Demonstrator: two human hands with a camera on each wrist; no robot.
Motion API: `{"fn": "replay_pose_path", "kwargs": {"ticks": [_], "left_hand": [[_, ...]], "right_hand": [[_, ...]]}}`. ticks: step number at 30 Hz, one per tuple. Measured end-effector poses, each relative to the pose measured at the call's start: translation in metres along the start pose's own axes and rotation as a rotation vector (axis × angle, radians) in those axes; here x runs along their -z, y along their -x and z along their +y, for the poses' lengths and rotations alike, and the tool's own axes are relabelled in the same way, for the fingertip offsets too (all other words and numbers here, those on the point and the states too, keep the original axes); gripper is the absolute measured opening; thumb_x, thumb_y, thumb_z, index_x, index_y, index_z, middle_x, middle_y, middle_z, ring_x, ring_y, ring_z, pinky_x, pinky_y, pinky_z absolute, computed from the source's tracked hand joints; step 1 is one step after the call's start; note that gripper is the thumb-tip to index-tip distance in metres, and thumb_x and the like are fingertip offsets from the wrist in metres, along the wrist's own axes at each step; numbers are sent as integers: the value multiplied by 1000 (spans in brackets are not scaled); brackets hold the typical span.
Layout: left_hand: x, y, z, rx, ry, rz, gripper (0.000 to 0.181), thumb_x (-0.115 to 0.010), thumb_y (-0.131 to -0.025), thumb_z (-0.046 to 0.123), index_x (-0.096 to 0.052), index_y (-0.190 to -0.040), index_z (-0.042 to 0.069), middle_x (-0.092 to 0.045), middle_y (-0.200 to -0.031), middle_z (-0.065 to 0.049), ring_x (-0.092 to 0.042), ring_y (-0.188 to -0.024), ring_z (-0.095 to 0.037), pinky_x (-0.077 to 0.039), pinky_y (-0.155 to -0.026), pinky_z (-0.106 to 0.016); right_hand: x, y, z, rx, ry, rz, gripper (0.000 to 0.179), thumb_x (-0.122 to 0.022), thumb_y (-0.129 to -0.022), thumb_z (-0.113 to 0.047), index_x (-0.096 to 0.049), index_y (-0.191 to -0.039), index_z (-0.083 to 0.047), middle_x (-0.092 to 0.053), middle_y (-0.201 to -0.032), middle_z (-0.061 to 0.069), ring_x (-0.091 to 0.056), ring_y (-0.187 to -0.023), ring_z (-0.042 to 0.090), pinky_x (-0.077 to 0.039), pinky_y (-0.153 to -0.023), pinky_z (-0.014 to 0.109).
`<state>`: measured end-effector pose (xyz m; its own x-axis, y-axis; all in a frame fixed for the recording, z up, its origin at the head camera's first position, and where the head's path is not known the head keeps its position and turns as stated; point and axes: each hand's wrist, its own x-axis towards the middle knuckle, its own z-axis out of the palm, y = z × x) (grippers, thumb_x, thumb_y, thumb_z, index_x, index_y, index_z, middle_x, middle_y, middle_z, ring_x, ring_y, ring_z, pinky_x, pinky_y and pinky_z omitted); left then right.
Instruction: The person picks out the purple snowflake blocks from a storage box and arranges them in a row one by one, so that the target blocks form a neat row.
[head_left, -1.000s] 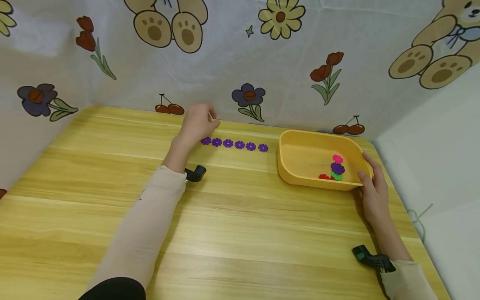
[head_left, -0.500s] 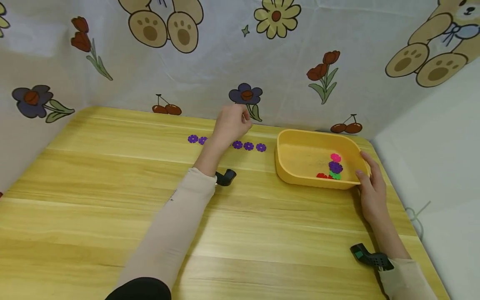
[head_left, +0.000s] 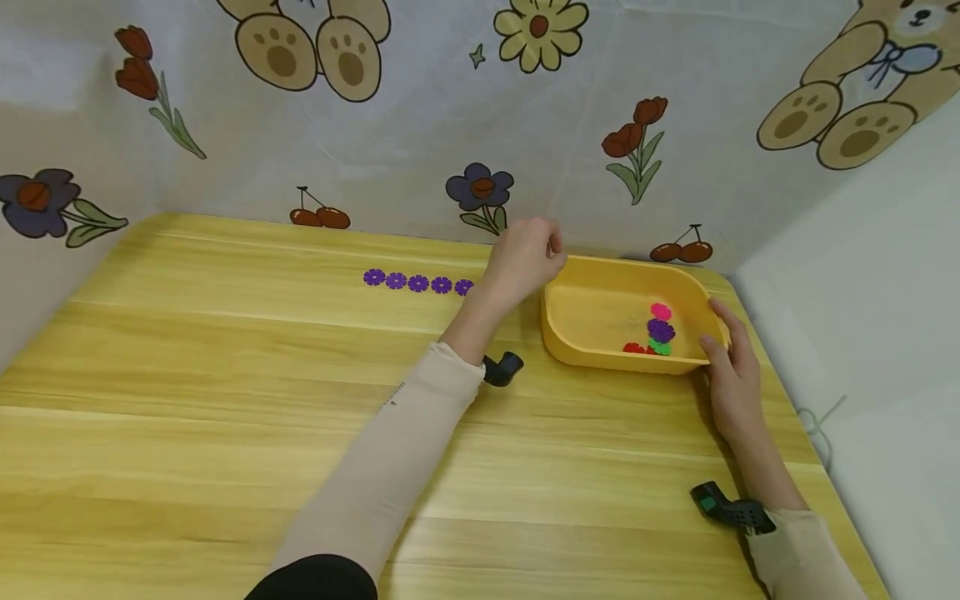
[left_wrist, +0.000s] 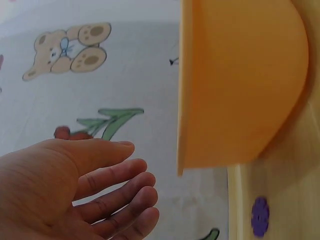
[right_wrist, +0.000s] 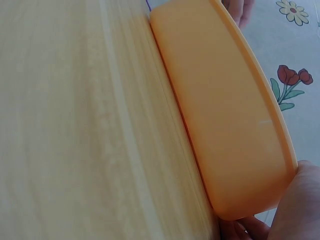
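My left hand hovers at the left rim of a yellow plastic bin. In the left wrist view its fingers are loosely bent, with nothing between thumb and fingers. My right hand grips the bin's right end, thumb over the rim and fingers around the outside. Inside the bin lie a pink, a purple, a green and some red flower-shaped discs. To the left, several purple flower discs form a straight row on the table; my left forearm hides the row's right part.
The wood-grain table ends at a patterned cloth at the back. On the right, past the table's edge, stands a white wall with a thin pale cord near it. Both wrists wear black camera mounts.
My left hand has moved right, from the row's left end to the bin's left rim, uncovering discs there. The right hand still holds the bin in place. The head view has shifted slightly.
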<state>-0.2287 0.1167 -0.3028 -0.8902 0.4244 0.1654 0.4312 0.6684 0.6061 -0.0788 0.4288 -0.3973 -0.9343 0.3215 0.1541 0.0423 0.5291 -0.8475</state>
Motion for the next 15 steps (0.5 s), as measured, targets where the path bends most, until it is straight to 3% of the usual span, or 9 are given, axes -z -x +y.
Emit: {"fn": "replay_pose_path", "kwargs": {"ticks": [5,11,15], "left_hand": [[-14,-3,19,-34,-15,-29,11,-69,-102,24,-70,-99,14,-68,-98,0,-59,-85,-17,-48,-70,-27],[-33,-6,42,-87,-43,-54,11,-68,-103,26,-71,-98,16,-68,-97,3,-59,-86,-14,-47,-71,-25],[-49,-7,58,-114,-58,-83,11,-69,-102,26,-70,-96,17,-66,-92,5,-57,-83,-12,-46,-67,-22]], "right_hand": [[-1,0,1,-3,-3,1,52,-41,-114,-26,-35,-165,-30,-28,-173,-5,-24,-158,14,-34,-117,15],[-1,1,0,8,-21,-8,51,-41,-114,-26,-35,-165,-30,-28,-172,-3,-33,-149,14,-43,-98,6],[0,1,-1,8,-13,-15,52,-41,-114,-25,-34,-165,-30,-27,-173,-3,-32,-150,15,-43,-97,4]]}}
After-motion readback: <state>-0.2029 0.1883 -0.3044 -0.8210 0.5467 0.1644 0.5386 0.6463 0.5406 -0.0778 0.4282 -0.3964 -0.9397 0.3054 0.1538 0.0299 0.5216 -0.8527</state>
